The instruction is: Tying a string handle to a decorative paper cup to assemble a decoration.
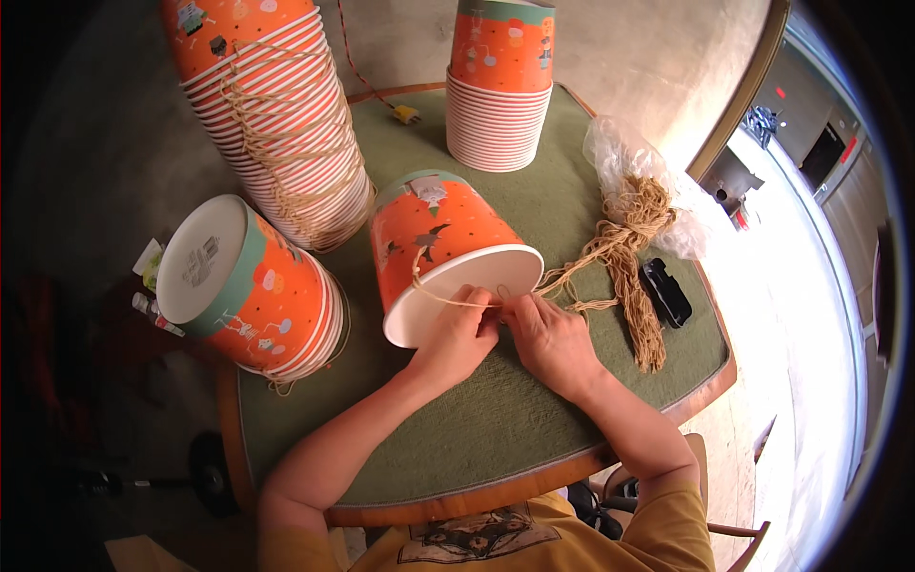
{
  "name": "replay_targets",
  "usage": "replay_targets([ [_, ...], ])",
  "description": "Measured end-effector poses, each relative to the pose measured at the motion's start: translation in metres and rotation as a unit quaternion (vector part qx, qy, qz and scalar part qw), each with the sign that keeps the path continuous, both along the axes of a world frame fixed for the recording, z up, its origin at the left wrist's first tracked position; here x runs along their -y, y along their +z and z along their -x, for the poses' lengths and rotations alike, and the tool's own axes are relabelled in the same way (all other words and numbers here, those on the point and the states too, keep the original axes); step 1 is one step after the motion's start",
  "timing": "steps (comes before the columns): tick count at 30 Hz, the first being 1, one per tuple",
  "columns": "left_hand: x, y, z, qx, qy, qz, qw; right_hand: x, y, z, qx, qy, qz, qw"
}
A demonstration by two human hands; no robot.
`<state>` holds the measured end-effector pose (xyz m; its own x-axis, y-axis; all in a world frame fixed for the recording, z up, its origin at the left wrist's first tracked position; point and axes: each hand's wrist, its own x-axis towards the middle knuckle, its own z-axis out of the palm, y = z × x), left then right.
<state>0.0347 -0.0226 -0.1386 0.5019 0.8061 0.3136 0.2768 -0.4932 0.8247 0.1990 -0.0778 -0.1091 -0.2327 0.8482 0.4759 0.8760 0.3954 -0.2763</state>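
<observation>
On green-topped round table [496,419], orange paper buckets [448,248], concrete floor [629,57] beyond.

Black case [666,292] beside plastic bag [624,157] on table [496,419].

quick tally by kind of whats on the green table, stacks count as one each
Stacks of orange paper buckets: 3 (tied stack, upright stack, stack lying on its side)
Single orange bucket at the left hand and right hand: 1
Bundle of tan twine handles: 1
Clear plastic bag: 1
Small black object: 1
Total: 7
</observation>
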Motion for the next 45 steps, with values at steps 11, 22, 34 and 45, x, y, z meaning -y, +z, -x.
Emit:
replay_targets([
  [11, -0.002, -0.003, 0.004, 0.053, 0.016, 0.025, 0.998, 0.001, 0.007, 0.002, -0.129, 0.016, 0.043, 0.991],
  [22, -0.002, 0.015, 0.006, 0.033, 0.021, 0.128, 0.991, 0.000, 0.003, -0.007, -0.056, 0.054, 0.025, 0.997],
  [34, -0.002, 0.010, 0.007, 0.014, 0.015, 0.068, 0.997, -0.006, -0.009, -0.002, -0.144, 0.089, 0.075, 0.983],
  [45, 0.003, 0.013, 0.013, 0.005, -0.018, -0.004, 1.000, -0.009, -0.008, -0.005, -0.048, 0.115, 0.054, 0.991],
])
